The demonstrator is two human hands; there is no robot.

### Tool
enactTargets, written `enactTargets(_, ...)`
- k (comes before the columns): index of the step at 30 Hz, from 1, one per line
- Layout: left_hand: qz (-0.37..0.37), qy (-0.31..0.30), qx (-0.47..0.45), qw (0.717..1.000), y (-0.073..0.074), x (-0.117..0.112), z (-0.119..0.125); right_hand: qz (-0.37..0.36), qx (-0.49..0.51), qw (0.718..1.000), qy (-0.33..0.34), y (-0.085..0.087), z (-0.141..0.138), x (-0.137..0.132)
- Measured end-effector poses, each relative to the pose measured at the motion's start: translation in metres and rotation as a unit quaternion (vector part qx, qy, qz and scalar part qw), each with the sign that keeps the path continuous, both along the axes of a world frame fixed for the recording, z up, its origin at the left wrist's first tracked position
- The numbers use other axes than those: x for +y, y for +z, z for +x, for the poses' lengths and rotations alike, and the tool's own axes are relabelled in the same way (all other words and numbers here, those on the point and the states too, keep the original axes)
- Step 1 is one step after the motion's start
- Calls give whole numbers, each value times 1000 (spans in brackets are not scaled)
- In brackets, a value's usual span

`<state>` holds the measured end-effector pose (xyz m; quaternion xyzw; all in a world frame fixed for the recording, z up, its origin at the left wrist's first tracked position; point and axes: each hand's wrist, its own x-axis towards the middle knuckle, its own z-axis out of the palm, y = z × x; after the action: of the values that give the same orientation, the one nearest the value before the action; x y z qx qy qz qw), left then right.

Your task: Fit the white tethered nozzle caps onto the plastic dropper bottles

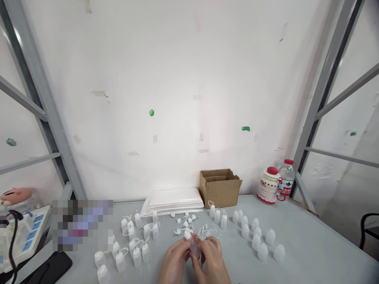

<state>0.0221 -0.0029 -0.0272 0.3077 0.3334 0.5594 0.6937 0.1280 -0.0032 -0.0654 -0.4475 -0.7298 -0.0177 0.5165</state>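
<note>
Between my two hands is a small translucent white bottle [194, 249] with a white cap, tilted at the table's front middle. My left hand [175, 260] is closed on its capped end, and my right hand [212, 258] pinches its other side. Just beyond my fingers lie loose white caps [186, 224] and a heap of thin white straps [207, 232]. On the left stand several small bottles with caps and strap loops [136, 257]. To the right are several translucent bottles without loops [257, 241]; a few looped bottles [217, 216] stand near the box.
At the back are a brown cardboard box [222, 193] and a stack of white sheets [174, 200]. A red-lidded jar [267, 188] and a water bottle [287, 175] stand back right. A black phone [50, 269] lies front left, below a blurred patch. Metal posts [51, 110] flank the table.
</note>
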Motion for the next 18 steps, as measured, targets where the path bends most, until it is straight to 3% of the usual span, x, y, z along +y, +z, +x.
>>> enactTargets(4,2,9,9,1000,2,1,0,12,-35,999,2,8,6,0)
enactTargets(8,12,75,23,997,7,1,-5,33,-62,998,-1,13,15,2)
enactTargets(13,5,121,99,988,12,3,-15,34,-59,998,18,7,16,2)
enactTargets(16,11,138,125,983,12,5,-17,-43,18,997,59,2,13,2)
enactTargets(18,16,130,131,983,13,7,-18,-178,130,970,104,6,11,2)
